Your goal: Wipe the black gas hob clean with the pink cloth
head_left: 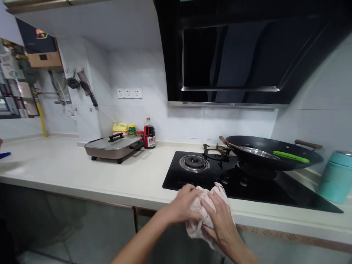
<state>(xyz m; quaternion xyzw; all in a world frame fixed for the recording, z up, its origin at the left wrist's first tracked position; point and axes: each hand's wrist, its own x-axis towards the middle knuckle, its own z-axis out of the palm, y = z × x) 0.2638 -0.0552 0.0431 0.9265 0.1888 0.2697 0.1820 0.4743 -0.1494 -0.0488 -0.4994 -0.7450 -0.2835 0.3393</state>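
A pale pinkish cloth [196, 229] is bunched up between my two hands at the counter's front edge, its lower part hanging down. My left hand [187, 205] grips it from the left with curled fingers. From the right, my right hand [220, 220] holds the same cloth, fingers bent over it. Just beyond them lies the black gas stove [176, 176]. Its left burner [194, 163] has no pot support on it; a support [217, 151] sits behind, near the wall.
A black wok [275, 143] with a green-handled utensil [291, 157] covers the stove's right side. A teal container [336, 179] stands far right. Leftward are an electric pan [110, 150] with lid and a sauce bottle [149, 134]. A range hood [228, 104] overhangs. A cleaver [86, 86] hangs left.
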